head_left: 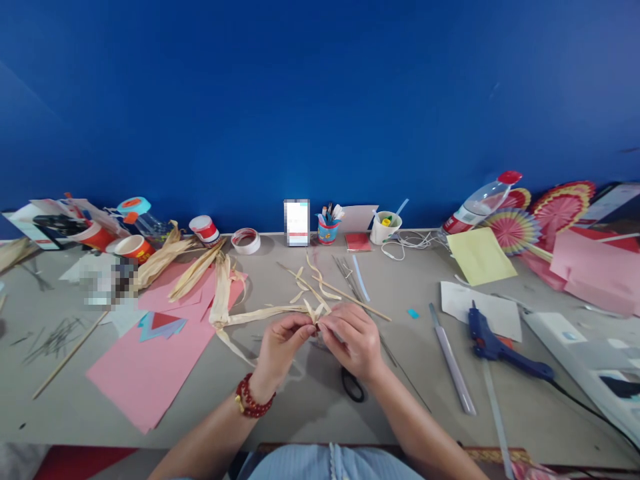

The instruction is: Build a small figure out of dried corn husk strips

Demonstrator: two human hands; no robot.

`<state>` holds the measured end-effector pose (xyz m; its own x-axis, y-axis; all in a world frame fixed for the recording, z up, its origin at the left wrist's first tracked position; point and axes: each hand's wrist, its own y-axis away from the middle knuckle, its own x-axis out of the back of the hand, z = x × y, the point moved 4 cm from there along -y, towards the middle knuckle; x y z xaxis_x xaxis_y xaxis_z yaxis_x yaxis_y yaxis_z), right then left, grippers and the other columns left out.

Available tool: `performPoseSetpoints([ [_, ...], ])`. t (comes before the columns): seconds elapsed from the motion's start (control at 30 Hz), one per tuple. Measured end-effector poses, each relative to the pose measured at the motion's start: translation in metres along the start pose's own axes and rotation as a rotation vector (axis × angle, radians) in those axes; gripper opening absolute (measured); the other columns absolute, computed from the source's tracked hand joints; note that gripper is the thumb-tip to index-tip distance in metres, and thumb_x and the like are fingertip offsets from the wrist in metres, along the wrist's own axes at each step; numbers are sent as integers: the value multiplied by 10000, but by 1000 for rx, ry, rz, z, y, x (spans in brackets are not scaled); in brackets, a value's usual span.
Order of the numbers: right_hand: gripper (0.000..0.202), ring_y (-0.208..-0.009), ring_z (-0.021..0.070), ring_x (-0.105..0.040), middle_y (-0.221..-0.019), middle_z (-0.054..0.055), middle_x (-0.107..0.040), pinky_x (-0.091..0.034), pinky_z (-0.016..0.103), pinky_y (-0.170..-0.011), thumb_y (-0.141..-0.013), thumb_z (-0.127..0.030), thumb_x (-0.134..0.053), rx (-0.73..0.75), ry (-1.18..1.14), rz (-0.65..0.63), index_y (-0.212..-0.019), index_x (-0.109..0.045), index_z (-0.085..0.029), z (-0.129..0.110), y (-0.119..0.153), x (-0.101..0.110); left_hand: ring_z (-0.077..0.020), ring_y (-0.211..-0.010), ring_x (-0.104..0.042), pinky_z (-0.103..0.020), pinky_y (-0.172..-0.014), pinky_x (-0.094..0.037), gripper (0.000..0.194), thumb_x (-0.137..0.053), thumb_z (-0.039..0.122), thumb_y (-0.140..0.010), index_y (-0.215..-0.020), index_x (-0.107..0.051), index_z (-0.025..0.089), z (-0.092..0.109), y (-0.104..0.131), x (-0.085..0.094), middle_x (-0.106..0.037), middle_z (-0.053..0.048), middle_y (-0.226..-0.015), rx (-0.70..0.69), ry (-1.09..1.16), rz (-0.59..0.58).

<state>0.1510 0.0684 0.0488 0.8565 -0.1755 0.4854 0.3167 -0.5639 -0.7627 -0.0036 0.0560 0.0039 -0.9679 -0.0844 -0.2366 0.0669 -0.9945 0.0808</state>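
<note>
Between my two hands, above the middle of the table, is a small bunch of pale corn husk pieces with pointed tips fanning upward. My left hand pinches its base from the left, thumb against fingers. From the other side my right hand closes on the same bunch, its fingertips nearly meeting the left ones. A long husk strip lies behind the left hand, and cut husk bits lie beyond. Black-handled scissors rest partly hidden under my right forearm.
Pink paper and dried corn husks cover the left side. A blue hot glue gun, a utility knife and a plastic bottle are on the right. Along the wall stand a tape roll, a phone and a pen cup.
</note>
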Motion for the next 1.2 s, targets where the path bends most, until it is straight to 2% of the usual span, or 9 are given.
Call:
performPoseSetpoints([
  [0.23,154,-739,189,-660,-787,45,-723,-560,367,-775,-858,-122,-601,13,0,-18,-942,-671,-231,2,2,-1,-167,-694,-647,-271,-701,-534,131,-745,305,-772,-763,-745,174,9,1,-1,-727,-40,-722,-140,-166,-12],
  [0.5,178,-708,183,-644,-781,55,-714,-557,377,-776,-840,-87,-610,53,-20,-14,-959,-658,-210,3,4,-1,-197,-819,-674,-296,-791,-521,73,-690,245,-829,-817,-753,210,16,6,3,-755,-54,-833,-333,-397,9],
  [0.77,184,-715,197,-668,-800,63,-719,-555,385,-762,-821,-78,-614,7,-76,-15,-940,-639,-216,4,4,-2,-218,-854,-682,-315,-823,-511,64,-695,206,-813,-826,-755,222,21,7,4,-762,-56,-847,-383,-421,35],
  [0.93,150,-705,203,-666,-769,46,-708,-557,384,-752,-818,-116,-622,-47,-124,10,-904,-612,-238,6,6,-4,-214,-808,-671,-319,-807,-504,83,-682,194,-813,-813,-757,228,25,8,3,-753,-52,-807,-413,-434,27],
  [1.2,215,-720,202,-661,-756,40,-693,-559,366,-717,-808,-87,-617,-108,-186,63,-959,-615,-241,4,7,-1,-223,-823,-679,-326,-823,-506,65,-702,210,-791,-798,-764,228,24,7,5,-758,-58,-821,-379,-434,47],
])
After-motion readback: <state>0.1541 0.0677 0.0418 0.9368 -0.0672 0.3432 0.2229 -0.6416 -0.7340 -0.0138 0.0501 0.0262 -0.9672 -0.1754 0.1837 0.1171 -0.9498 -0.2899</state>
